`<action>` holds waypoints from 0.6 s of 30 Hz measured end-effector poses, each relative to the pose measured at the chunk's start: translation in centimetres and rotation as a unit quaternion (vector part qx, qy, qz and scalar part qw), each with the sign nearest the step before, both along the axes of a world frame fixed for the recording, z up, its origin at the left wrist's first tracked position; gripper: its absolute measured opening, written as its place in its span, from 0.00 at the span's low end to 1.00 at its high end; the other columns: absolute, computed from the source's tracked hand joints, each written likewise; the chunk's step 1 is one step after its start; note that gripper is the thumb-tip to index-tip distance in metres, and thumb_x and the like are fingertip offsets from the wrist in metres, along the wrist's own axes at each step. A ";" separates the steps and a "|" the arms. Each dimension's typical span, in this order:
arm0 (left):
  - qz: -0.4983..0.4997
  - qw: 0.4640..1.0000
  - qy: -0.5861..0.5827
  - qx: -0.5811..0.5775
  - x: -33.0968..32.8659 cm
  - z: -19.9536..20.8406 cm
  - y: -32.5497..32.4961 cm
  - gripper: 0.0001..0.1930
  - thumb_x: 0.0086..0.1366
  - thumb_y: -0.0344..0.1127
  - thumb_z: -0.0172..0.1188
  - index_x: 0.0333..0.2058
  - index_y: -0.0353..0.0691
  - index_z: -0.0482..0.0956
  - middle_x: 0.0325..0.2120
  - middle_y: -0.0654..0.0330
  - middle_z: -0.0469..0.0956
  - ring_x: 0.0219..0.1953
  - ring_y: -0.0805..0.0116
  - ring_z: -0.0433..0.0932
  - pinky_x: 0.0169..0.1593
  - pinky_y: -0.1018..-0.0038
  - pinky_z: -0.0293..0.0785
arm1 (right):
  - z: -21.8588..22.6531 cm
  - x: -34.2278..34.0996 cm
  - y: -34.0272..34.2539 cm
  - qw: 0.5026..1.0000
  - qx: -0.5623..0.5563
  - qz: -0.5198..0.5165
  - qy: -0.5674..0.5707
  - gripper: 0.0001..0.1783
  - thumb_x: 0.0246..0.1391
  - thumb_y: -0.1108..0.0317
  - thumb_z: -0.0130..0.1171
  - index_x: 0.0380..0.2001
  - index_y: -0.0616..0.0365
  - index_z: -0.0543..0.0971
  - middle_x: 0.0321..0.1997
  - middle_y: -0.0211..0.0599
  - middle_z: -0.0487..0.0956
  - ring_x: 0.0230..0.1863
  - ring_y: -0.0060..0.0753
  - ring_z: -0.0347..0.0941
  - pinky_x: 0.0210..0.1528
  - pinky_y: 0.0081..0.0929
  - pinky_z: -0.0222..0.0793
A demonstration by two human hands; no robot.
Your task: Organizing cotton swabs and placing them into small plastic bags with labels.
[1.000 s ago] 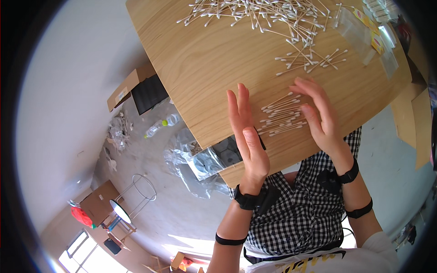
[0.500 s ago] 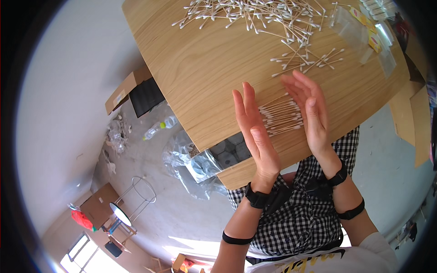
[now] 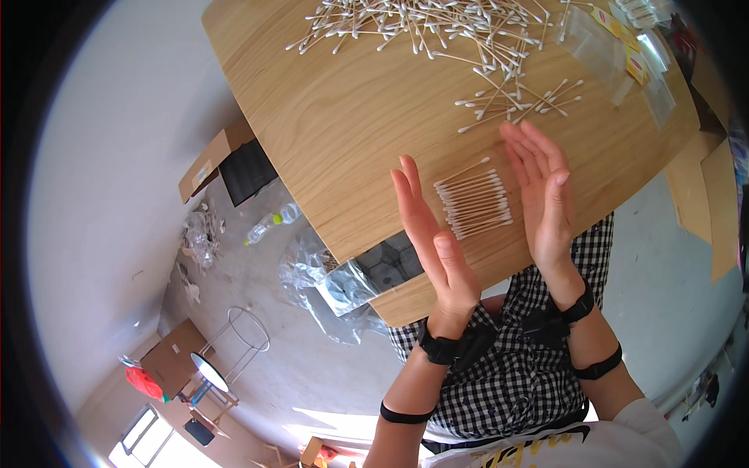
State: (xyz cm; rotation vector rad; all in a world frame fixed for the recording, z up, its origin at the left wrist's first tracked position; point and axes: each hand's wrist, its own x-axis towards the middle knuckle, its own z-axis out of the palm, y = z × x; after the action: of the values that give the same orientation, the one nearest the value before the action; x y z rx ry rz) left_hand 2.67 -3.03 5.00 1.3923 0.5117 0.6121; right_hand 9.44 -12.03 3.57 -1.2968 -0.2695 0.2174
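Note:
A row of cotton swabs (image 3: 476, 204) lies side by side on the wooden table (image 3: 335, 148) near its front edge. The farthest swab of the row is slightly tilted and set a little apart. My left hand (image 3: 433, 242) stands on edge beside the row's left end, fingers stretched out. On the other side my right hand (image 3: 542, 199) is upright too, its palm facing the swabs, with a gap between. Neither hand holds anything. Beyond them lies a small loose group of crossed swabs (image 3: 519, 101), and farther off a large tangled heap of swabs (image 3: 421, 23).
Clear plastic bags (image 3: 597, 54) with yellow labels lie at the table's far right. By the front left edge are a dark grey tray (image 3: 388, 264) and crumpled clear plastic (image 3: 312, 273). Cardboard boxes (image 3: 702, 210) stand at the right; a plastic bottle (image 3: 261, 230) lies on the floor.
My hands have moved apart, away from the ends of the swab row. The row now lies more evenly, and a gap shows on both sides.

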 end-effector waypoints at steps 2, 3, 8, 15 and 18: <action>-0.079 0.957 0.111 0.258 -0.9 -0.7 0.8 0.52 0.63 0.72 0.42 0.69 0.32 0.42 0.70 0.40 0.46 0.73 0.45 0.41 0.72 0.53 0.37 | 0.0 0.5 -1.4 0.999 -0.035 -0.023 -0.028 0.37 0.69 0.42 0.31 0.65 0.65 0.57 0.66 0.55 0.64 0.70 0.45 0.56 0.73 0.42 0.46; -0.151 0.830 0.210 0.495 -1.2 -0.9 1.0 0.54 0.62 0.72 0.44 0.69 0.28 0.44 0.69 0.38 0.45 0.73 0.44 0.41 0.72 0.52 0.38 | -0.1 0.5 -1.9 0.999 -0.037 -0.024 -0.028 0.37 0.69 0.42 0.31 0.65 0.65 0.57 0.66 0.55 0.64 0.70 0.45 0.56 0.73 0.42 0.46; -0.224 0.721 0.301 0.582 -0.3 -0.8 -0.4 0.59 0.54 0.74 0.51 0.65 0.20 0.51 0.68 0.34 0.48 0.72 0.43 0.44 0.71 0.51 0.42 | 0.1 0.4 -3.2 0.996 -0.066 -0.044 -0.042 0.37 0.70 0.43 0.32 0.63 0.68 0.59 0.65 0.58 0.65 0.69 0.46 0.59 0.71 0.42 0.50; -0.202 0.714 0.317 0.591 0.0 -1.0 -1.3 0.60 0.52 0.75 0.51 0.64 0.20 0.52 0.67 0.34 0.49 0.72 0.42 0.46 0.71 0.53 0.45 | 0.0 0.1 -4.0 0.987 -0.126 -0.047 -0.087 0.33 0.70 0.46 0.35 0.61 0.67 0.63 0.62 0.55 0.69 0.64 0.44 0.65 0.67 0.41 0.58; -0.209 0.710 0.329 0.587 -0.9 -0.8 -1.6 0.61 0.51 0.75 0.53 0.64 0.20 0.52 0.67 0.33 0.48 0.71 0.41 0.45 0.71 0.52 0.44 | -0.3 -0.2 -3.6 0.988 -0.126 -0.032 -0.083 0.31 0.70 0.49 0.37 0.61 0.66 0.64 0.61 0.54 0.70 0.64 0.43 0.66 0.66 0.41 0.59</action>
State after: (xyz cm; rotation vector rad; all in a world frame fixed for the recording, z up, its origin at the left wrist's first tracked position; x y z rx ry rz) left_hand 1.76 -4.62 4.17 2.9077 0.2931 -0.0613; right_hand 9.23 -15.66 3.27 -1.5763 -0.3497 0.0890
